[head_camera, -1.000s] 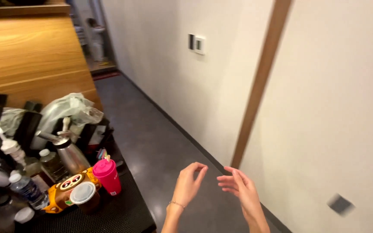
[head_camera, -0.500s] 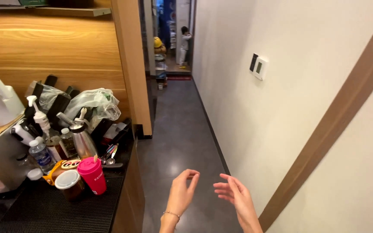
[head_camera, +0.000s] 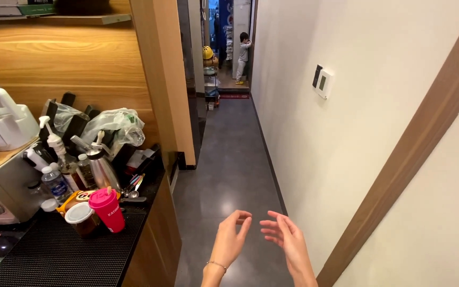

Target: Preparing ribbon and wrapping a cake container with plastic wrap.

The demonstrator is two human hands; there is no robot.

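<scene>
Both hands hang empty over the grey corridor floor: the left hand and right hand have loosely curled, spread fingers, fingertips nearly meeting. At nine o'clock the pink lidded cup stands near the bench edge, within easy reach.

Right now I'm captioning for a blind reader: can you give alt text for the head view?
Two empty hands, left hand and right hand, are raised close together over a grey corridor floor. To the left, a dark counter holds a pink lidded cup, bottles and a metal jug.
</scene>
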